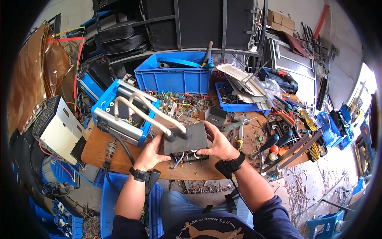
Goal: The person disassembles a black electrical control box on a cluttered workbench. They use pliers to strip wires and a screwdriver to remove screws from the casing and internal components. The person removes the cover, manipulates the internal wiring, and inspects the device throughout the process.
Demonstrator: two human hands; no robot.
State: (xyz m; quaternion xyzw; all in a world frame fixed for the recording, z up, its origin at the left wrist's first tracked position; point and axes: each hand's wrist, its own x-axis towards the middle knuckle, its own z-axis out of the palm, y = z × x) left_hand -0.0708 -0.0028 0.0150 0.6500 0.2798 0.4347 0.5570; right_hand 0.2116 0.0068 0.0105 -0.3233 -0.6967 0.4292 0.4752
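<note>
A dark grey box [197,138] is between my hands near the bench's front, with two thick cream cables rising from black glands on its top and arching back over the blue-and-silver cased unit [138,135]. Short coloured wires hang beneath the box. My left hand [153,155] grips its left side, thumb low at the front. My right hand [215,145] holds the right side, fingers curled over the far corner and thumb underneath near the wires. A black cable with a large cylindrical connector [108,153] lies left of my left hand.
The wooden bench [97,147] carries scattered parts, pliers and screwdrivers [284,137] at the right, and a small blue tray [234,106] behind. A large blue crate [171,79] stands at the back, white equipment [59,127] at far left, and a blue basket [113,207] below the front edge.
</note>
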